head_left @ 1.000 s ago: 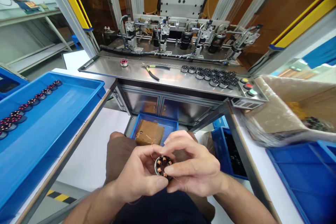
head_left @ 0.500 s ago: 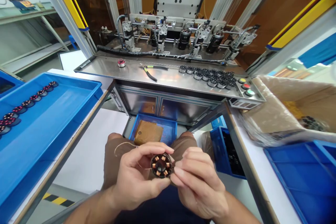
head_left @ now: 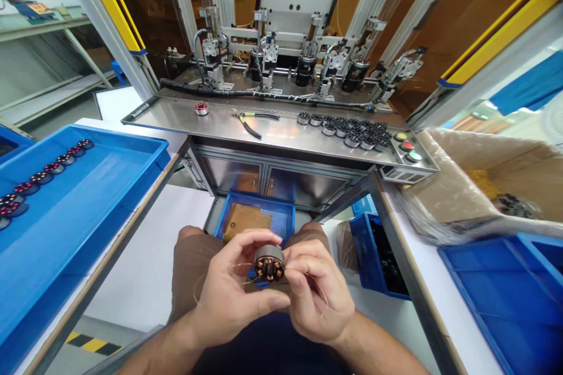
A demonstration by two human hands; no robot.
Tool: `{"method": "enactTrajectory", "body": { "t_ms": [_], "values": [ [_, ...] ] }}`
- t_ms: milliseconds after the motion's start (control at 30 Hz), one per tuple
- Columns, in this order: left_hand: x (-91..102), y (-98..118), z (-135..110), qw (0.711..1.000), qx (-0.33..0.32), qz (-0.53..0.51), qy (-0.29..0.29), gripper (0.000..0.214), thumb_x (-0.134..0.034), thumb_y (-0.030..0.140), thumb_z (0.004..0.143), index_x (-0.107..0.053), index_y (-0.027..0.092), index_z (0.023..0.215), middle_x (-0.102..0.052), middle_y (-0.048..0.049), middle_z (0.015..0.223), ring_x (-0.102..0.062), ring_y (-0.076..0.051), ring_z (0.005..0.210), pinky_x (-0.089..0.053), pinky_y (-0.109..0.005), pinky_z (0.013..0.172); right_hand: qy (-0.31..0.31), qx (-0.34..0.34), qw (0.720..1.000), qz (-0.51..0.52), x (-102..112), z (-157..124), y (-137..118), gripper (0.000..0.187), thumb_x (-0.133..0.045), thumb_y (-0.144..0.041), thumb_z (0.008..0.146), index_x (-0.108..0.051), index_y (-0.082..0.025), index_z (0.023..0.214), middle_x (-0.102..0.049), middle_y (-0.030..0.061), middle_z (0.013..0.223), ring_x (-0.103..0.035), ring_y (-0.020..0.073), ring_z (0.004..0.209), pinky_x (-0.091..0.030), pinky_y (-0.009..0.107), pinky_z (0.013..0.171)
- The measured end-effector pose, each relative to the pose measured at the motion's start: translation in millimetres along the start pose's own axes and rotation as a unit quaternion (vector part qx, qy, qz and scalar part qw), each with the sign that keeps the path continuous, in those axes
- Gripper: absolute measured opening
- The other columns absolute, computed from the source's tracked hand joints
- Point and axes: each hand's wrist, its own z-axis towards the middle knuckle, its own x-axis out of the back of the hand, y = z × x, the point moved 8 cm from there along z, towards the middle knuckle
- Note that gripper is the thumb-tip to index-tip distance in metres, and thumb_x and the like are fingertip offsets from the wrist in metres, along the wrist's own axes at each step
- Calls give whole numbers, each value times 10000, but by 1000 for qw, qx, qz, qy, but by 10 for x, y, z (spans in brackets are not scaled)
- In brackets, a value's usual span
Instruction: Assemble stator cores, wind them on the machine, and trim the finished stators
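Above my lap, a small motor stator shows its grey outer ring and copper windings, tilted so that its side is visible. My left hand holds it from the left, with the index finger across its top and the thumb stretched out below it. At its right edge, my right hand has its fingers pinched on a thin copper wire, which curls out over the palm. More loose wire loops out to the left, behind my left hand.
On the steel ledge lie a red-wound stator, cutting pliers and many black stators. Behind stands a winding machine. A blue tray with a row of stators is left; a cardboard box is right.
The stator has tipped, so its outer side now shows. My left thumb has come off its lower edge. My right hand has turned, and wire now shows across it.
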Motion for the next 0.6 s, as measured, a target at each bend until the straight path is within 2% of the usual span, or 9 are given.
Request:
{"method": "enactTrajectory", "body": {
  "t_ms": [100,200,300,400,533,600],
  "values": [
    [-48,-106,14,992,78,-54,-83,554,-862,408,693,-646,223,1168,-688,-47,940,-662,-154,799,-554,-224,718,-10,3,1000,-6,23,22,47,92,-557,-190,959,-637,-205,915,-617,45,758,-626,169,689,-556,298,588],
    [-104,-128,6,976,104,-135,-133,394,-728,431,842,-620,232,1164,-668,-33,879,-660,-132,735,-541,-231,689,-20,6,1000,-14,22,40,44,87,-571,-189,959,-634,-198,900,-617,42,754,-620,157,682,-546,277,590],
    [-99,-136,11,974,98,-159,-130,311,-673,404,894,-622,227,1143,-686,-31,831,-677,-139,741,-549,-249,714,-34,-2,999,-20,4,57,21,91,-570,-160,952,-630,-196,892,-614,29,716,-606,150,672,-529,265,596],
    [-66,-166,4,978,91,-149,-117,332,-653,417,904,-632,210,1162,-707,-53,845,-680,-150,734,-543,-247,678,-40,-14,999,-24,7,63,9,114,-570,-106,924,-627,-199,892,-613,22,709,-594,151,668,-516,272,604],
    [-38,-151,-5,981,69,-143,-114,346,-640,379,918,-626,225,1227,-711,-64,901,-686,-150,735,-552,-242,656,-38,-35,998,-30,31,62,29,142,-577,-58,889,-632,-188,876,-606,23,734,-577,142,676,-489,269,614],
    [-47,-91,0,979,43,-157,-120,322,-644,339,920,-633,260,1232,-706,-70,1023,-708,-154,791,-574,-238,667,-32,-53,998,-27,44,67,56,141,-580,-55,889,-634,-181,859,-602,23,734,-572,138,679,-477,267,618]
  ]
}}
